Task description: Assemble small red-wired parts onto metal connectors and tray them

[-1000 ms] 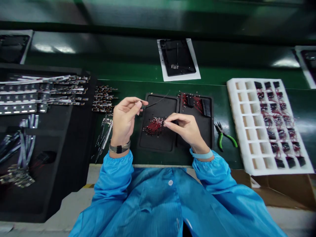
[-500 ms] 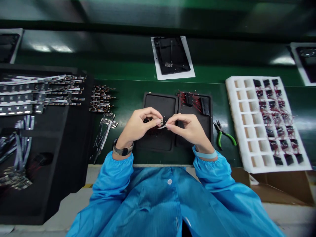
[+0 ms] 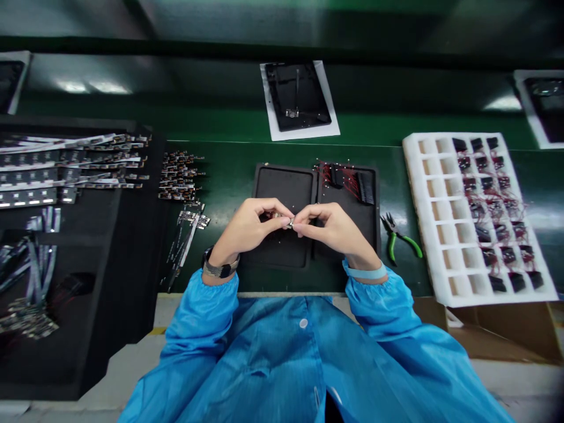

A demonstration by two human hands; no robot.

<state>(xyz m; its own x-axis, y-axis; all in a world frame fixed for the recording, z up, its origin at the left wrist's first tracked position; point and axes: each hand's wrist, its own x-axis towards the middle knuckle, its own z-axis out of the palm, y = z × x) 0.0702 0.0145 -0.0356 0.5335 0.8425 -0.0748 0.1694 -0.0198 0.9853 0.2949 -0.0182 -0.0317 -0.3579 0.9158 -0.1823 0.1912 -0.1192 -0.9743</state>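
Observation:
My left hand (image 3: 251,226) and my right hand (image 3: 332,226) meet fingertip to fingertip over a black tray (image 3: 284,185). Both pinch a small metallic part (image 3: 289,222) between thumb and forefinger. What else hangs from the part is hidden by my fingers. A second black tray (image 3: 372,202) lies to the right, with red wires and black connectors (image 3: 348,176) at its far end.
Green-handled cutters (image 3: 399,238) lie right of the trays. A white foam grid (image 3: 440,235) holds several black wired parts. Left are small circuit strips (image 3: 180,176) and a dark bin of long strips (image 3: 66,170). A black panel on white paper (image 3: 297,97) lies behind.
My left hand came down from the upper left with a thin wire. My right hand rose from the red wire bundle. Both now pinch together, closer than half a second ago.

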